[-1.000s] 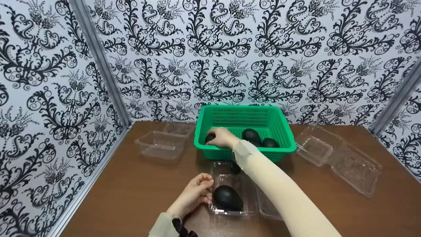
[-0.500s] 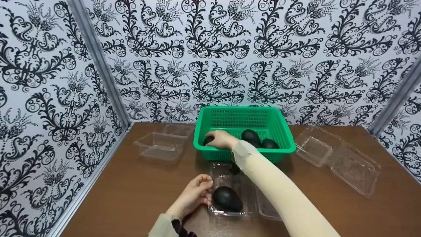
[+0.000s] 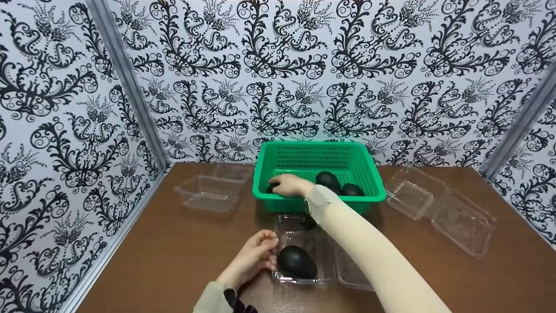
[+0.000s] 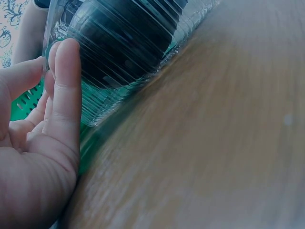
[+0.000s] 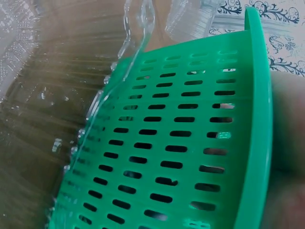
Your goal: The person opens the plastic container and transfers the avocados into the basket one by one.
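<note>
In the head view, my right hand [image 3: 290, 185] reaches into the green basket [image 3: 367, 169] and its fingers curl round a dark avocado [image 3: 272, 188], mostly covered by the hand. Two more avocados [image 3: 328, 180] lie to its right inside the basket. My left hand [image 3: 254, 256] pinches the left edge of a clear plastic clamshell container [image 3: 286, 226] between thumb and fingers. One avocado [image 3: 297, 261] lies at the near end of this container. The left wrist view shows the container's ribbed side wall [image 4: 102, 102] close by the fingertips. The basket's slotted wall [image 5: 171, 133] hides most of the right hand in the right wrist view.
An open clear container [image 3: 210, 198] stands at the back left of the brown table [image 3: 173, 261]. Another open one [image 3: 462, 221] lies to the right. A clear lid-like piece [image 3: 352, 276] sits partly under the right sleeve. Patterned walls [image 3: 304, 87] enclose the table.
My right hand has settled lower over the avocado in the basket, covering more of it. My left hand stays at the container's edge. The head view has shifted slightly.
</note>
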Demonstrator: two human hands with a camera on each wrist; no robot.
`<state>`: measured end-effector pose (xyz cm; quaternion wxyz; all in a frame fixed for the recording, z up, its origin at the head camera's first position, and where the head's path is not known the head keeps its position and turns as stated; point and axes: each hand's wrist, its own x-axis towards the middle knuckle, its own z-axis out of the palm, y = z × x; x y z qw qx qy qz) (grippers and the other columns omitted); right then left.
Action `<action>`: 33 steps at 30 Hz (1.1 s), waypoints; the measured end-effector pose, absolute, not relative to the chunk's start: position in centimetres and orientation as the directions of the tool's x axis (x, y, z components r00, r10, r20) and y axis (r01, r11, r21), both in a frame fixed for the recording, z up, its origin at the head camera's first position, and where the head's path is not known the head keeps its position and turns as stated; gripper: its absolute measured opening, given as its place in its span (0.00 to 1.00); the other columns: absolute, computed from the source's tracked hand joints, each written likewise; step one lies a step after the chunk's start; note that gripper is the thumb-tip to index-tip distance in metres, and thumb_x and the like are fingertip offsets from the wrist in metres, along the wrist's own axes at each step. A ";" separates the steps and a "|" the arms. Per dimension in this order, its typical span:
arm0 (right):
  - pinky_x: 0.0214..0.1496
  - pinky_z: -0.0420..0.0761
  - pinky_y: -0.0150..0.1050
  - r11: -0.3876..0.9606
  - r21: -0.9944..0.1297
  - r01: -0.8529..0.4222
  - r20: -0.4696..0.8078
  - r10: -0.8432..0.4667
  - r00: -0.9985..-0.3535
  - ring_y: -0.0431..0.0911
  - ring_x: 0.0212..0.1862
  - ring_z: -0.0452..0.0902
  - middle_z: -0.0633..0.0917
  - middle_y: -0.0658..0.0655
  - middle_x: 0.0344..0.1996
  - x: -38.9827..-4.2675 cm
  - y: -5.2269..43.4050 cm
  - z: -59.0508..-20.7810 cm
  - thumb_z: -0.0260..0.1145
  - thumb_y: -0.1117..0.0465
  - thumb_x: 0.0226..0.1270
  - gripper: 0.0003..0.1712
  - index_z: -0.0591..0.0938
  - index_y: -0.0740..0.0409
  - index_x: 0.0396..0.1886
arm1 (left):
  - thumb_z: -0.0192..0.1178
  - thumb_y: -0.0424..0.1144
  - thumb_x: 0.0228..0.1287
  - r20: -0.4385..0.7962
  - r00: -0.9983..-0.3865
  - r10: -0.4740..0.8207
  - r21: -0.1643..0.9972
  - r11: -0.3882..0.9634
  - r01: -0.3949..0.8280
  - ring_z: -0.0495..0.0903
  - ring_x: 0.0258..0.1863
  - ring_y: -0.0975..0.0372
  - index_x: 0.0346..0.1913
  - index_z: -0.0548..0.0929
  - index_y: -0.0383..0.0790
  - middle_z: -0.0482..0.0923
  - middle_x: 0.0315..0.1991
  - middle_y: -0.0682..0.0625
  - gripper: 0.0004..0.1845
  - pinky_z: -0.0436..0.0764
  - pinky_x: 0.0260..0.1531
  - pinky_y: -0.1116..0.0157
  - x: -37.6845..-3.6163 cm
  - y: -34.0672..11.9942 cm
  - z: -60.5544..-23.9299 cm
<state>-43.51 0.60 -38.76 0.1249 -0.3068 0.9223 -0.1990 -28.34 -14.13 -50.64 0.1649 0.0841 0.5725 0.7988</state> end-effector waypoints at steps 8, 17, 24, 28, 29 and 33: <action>0.63 0.72 0.48 0.734 -0.441 -0.517 -0.097 -0.612 -0.785 0.53 0.63 0.71 0.78 0.60 0.59 -43.0 1.5 -38.2 0.52 0.67 0.66 0.25 0.76 0.63 0.62 | 0.57 0.35 0.69 -0.059 -0.930 0.363 0.944 -0.282 -0.170 0.73 0.16 0.66 0.46 0.68 0.37 0.70 0.28 0.49 0.09 0.79 0.16 0.71 -28.4 -14.2 -50.5; 0.59 0.75 0.49 0.673 -0.478 -0.564 0.030 -0.629 -0.776 0.55 0.58 0.75 0.82 0.61 0.54 -41.4 3.0 -37.5 0.55 0.66 0.67 0.20 0.81 0.64 0.56 | 0.56 0.35 0.70 -0.056 -0.929 0.366 0.945 -0.281 -0.168 0.73 0.16 0.66 0.46 0.69 0.37 0.71 0.28 0.49 0.09 0.79 0.16 0.71 -28.2 -14.3 -50.5; 0.45 0.78 0.42 0.631 -0.502 -0.591 0.116 -0.628 -0.769 0.46 0.37 0.77 0.81 0.57 0.54 -38.7 4.8 -36.9 0.58 0.62 0.69 0.19 0.80 0.60 0.57 | 0.56 0.34 0.69 -0.051 -0.927 0.372 0.944 -0.284 -0.166 0.73 0.17 0.66 0.47 0.68 0.36 0.71 0.29 0.48 0.10 0.79 0.17 0.71 -27.8 -14.3 -50.6; 0.47 0.79 0.42 0.616 -0.468 -0.634 0.183 -0.634 -0.751 0.45 0.44 0.77 0.80 0.55 0.55 -36.5 5.9 -36.3 0.60 0.59 0.69 0.19 0.79 0.56 0.58 | 0.55 0.33 0.69 -0.049 -0.925 0.378 0.944 -0.284 -0.166 0.73 0.17 0.65 0.47 0.68 0.35 0.71 0.29 0.48 0.09 0.79 0.18 0.71 -28.0 -14.3 -50.6; 0.48 0.79 0.42 0.609 -0.458 -0.648 0.198 -0.640 -0.742 0.46 0.46 0.78 0.80 0.55 0.55 -35.9 6.2 -36.2 0.60 0.58 0.69 0.19 0.79 0.55 0.58 | 0.55 0.33 0.70 -0.049 -0.924 0.379 0.945 -0.283 -0.166 0.73 0.17 0.65 0.47 0.68 0.35 0.70 0.29 0.48 0.09 0.79 0.18 0.71 -28.1 -14.3 -50.6; 0.53 0.78 0.42 0.576 -0.430 -0.696 0.241 -0.669 -0.703 0.49 0.52 0.77 0.79 0.54 0.54 -33.6 7.0 -36.0 0.61 0.57 0.69 0.20 0.79 0.55 0.58 | 0.54 0.33 0.70 -0.053 -0.925 0.376 0.946 -0.277 -0.167 0.73 0.17 0.66 0.47 0.68 0.37 0.70 0.29 0.49 0.09 0.79 0.17 0.71 -28.3 -14.4 -50.6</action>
